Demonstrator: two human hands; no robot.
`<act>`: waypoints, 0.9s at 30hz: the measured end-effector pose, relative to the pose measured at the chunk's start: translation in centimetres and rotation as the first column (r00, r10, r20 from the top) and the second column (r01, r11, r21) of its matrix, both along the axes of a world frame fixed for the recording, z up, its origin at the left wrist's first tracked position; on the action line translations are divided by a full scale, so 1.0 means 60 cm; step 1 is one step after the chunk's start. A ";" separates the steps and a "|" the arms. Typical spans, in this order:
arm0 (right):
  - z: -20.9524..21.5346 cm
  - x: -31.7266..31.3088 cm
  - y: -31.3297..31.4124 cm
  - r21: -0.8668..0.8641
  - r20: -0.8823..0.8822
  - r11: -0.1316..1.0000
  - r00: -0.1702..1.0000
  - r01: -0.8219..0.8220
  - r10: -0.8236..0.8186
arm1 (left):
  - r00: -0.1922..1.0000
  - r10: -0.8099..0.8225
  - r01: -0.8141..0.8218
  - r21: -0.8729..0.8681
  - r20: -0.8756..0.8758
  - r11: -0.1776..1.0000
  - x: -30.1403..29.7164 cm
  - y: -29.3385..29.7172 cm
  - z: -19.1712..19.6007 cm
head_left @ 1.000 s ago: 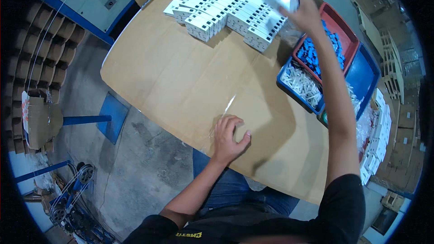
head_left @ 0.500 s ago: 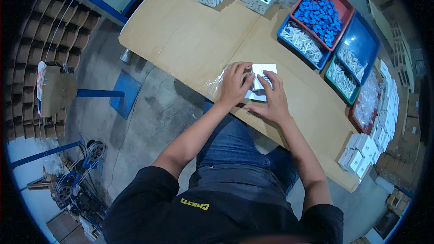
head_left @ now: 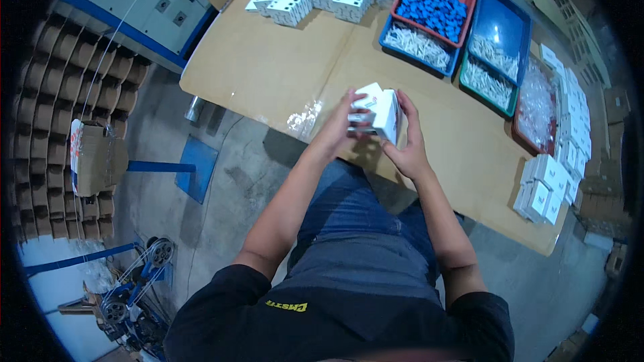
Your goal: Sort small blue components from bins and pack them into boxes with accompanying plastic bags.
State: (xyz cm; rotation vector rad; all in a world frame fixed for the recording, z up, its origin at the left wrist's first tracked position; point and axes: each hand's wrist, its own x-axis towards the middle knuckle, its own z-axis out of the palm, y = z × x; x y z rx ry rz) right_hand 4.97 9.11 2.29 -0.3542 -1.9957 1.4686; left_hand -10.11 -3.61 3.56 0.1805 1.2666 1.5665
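A small white box (head_left: 386,119) is held up, tilted, over the near edge of the cardboard-topped table (head_left: 268,77). My left hand (head_left: 337,126) grips it from the left, its fingers wrapped over the side with a white panel or flap showing. On the right, the fingers and thumb of my right hand (head_left: 409,150) press against the box's other side. Whatever is inside the box is hidden. Just left of my hands, clear plastic film (head_left: 305,118) lies at the table edge.
Rows of white boxes (head_left: 295,8) stand at the back. Right of them are a red tray (head_left: 470,1) of blue pieces, blue and green trays (head_left: 463,80) of white pieces, and a tray of plastic bags (head_left: 538,104). More white boxes (head_left: 540,191) are stacked at the right.
The white box has been lifted off the table and tilted between both hands. The view has shifted, with the table's contents appearing further left and up.
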 end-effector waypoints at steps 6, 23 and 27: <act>0.024 0.070 -0.003 0.250 0.021 0.967 0.999 -0.043 0.039 | 0.978 -0.157 0.144 0.100 0.135 0.985 0.145 0.035 0.038; -0.018 0.143 0.043 -0.135 -0.246 0.975 0.948 0.175 -0.204 | 0.791 -0.132 -0.116 0.358 0.598 0.926 0.236 0.065 -0.026; -0.053 0.167 0.099 -0.012 0.122 0.909 0.903 0.417 -0.412 | 0.802 -0.222 -0.051 0.434 0.554 0.899 0.222 0.069 -0.029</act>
